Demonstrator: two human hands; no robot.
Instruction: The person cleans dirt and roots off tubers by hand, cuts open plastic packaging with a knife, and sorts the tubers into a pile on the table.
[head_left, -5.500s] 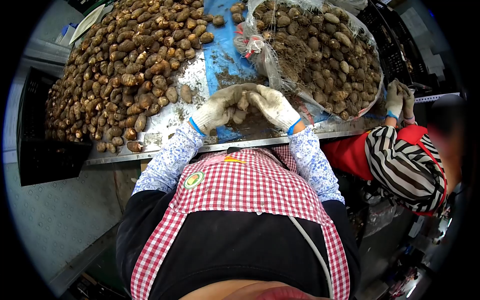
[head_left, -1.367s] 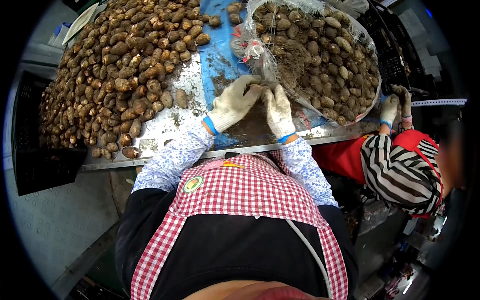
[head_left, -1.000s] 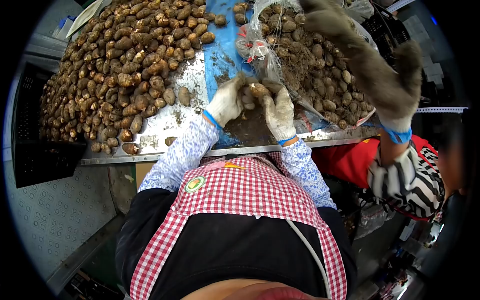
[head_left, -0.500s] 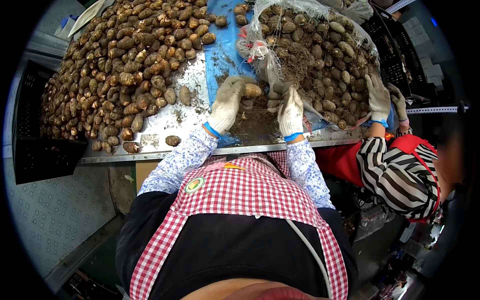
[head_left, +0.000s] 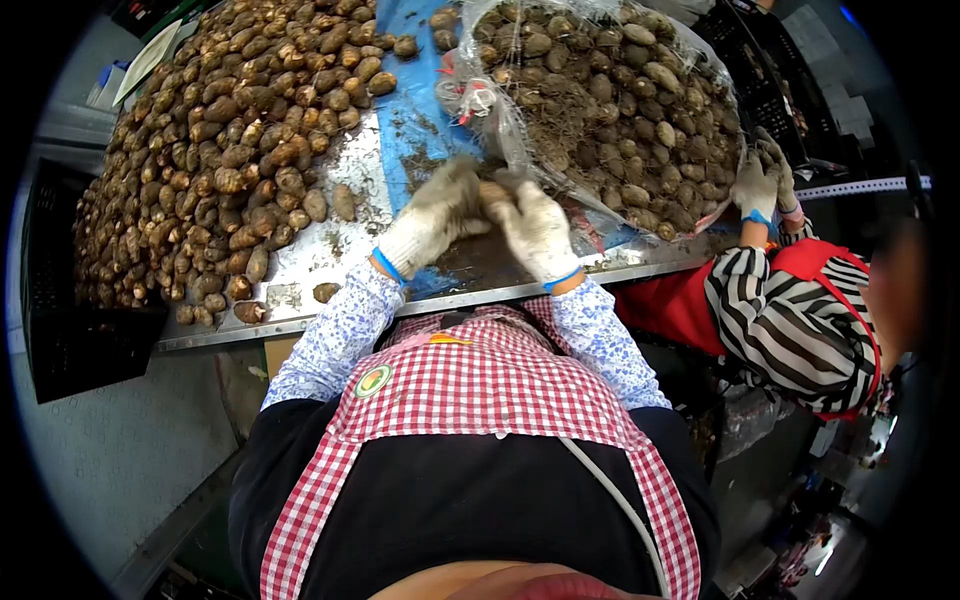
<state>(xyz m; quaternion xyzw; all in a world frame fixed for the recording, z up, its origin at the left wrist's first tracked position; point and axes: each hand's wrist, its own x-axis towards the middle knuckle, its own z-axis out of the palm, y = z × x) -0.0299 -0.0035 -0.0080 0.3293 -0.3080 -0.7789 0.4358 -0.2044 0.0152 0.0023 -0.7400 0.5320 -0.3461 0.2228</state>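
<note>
Both my hands wear soiled white knit gloves and meet above the dirt-strewn blue sheet (head_left: 398,135). Between them sits a small brown taro (head_left: 490,194), mostly hidden by the fingers. My left hand (head_left: 435,215), blurred by motion, is closed around its left side. From the other side my right hand (head_left: 538,232) grips it, with fingers curled. Just beyond the right hand lies a clear plastic sack (head_left: 508,138), its mouth spread over many rooty, soil-covered taros (head_left: 630,120). To the left rises a large heap of cleaner taros (head_left: 225,150).
A metal table (head_left: 345,240) runs along my front, with a few single taros near its edge. Black crates stand at the left (head_left: 90,330) and far right (head_left: 775,80). At the right, a co-worker's gloved hands (head_left: 757,187) are beside the sack.
My hands have come together around the taro, which the left hand held apart from the right before. The view has shifted slightly. The co-worker's hands have drawn closer together.
</note>
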